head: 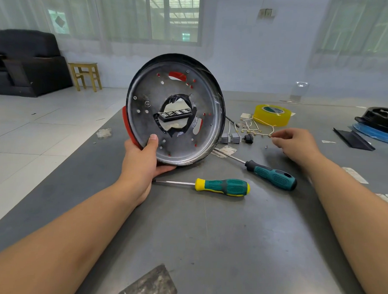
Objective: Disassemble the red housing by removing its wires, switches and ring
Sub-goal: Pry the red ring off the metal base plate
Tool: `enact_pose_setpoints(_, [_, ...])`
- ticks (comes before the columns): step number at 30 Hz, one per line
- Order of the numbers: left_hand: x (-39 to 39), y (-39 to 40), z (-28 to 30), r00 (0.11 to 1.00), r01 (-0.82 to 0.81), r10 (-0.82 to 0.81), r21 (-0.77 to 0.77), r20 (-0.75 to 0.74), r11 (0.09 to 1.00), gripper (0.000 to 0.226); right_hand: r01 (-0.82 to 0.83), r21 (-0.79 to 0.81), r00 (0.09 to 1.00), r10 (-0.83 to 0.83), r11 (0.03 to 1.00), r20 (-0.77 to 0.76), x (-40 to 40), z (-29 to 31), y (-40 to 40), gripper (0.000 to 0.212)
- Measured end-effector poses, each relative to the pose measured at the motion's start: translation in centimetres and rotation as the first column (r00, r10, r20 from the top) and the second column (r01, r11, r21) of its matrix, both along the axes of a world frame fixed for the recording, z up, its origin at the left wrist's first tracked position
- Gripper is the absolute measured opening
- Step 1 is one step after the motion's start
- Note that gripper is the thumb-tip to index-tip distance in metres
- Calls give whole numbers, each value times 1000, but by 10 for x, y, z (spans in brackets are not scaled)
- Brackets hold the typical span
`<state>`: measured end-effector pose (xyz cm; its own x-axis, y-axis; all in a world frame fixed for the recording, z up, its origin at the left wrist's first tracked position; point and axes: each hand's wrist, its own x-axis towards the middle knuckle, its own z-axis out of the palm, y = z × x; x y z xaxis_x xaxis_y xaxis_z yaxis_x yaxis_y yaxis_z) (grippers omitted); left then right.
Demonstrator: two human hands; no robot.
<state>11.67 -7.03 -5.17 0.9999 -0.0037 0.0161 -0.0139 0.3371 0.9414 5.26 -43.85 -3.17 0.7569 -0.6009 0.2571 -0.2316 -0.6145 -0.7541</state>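
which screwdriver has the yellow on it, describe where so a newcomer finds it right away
On the grey table, just below the round housing that the left hand holds upright, lies the yellow-ended screwdriver. The other screwdriver, to its right, has black ends.

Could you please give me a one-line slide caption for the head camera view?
Left hand holds the housing upright on the table; right hand pinches wires beside two screwdrivers.
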Motion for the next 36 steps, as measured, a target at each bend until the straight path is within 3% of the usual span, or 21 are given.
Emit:
enact_pose_setpoints(5, [-6, 2, 5, 999, 32, -32, -33, 2, 999, 17, -107, 3, 979, 105, 994, 174, -6, 29, 57, 14])
enact_pose_setpoints(10, [-12, 3, 9, 999, 41, -43, -108, -19, 993, 31, -289, 51, 953, 282, 956, 110, -1, 36, 113, 38])
enact_pose_setpoints(13, [-12, 5, 11, 997, 45, -50, -85, -51, 995, 48, -363, 195, 929, 339, 911, 146, 1, 37, 125, 31])
enact_pose_setpoints(20, [-17, 6, 14, 991, 128, -130, -87, -13, 988, 56, -278, 311, 952, 216, 909, 219, 5, 23, 141, 17])
enact_pose_setpoints(25, [-17, 7, 14, 983, 184, -185, -104, 0, 977, 69, -309, 569, 937, 141, 762, 320, 8, 22, 164, 8])
enact_pose_setpoints(29, [-22, 5, 14, 957, 284, -284, 15, 58, 959, 89, -402, 691, 904, 139, 601, 405, 6, 26, 193, 14])
enact_pose_setpoints(32, [-25, 2, 12, 943, 308, -320, 115, 95, 944, 68, -483, 706, 869, 184, 518, 459, 3, 26, 212, 21])
enact_pose_setpoints(36, [-20, 4, 11, 957, 286, -287, 40, 45, 958, 40, -494, 739, 868, 218, 459, 445, 2, 24, 222, 24])
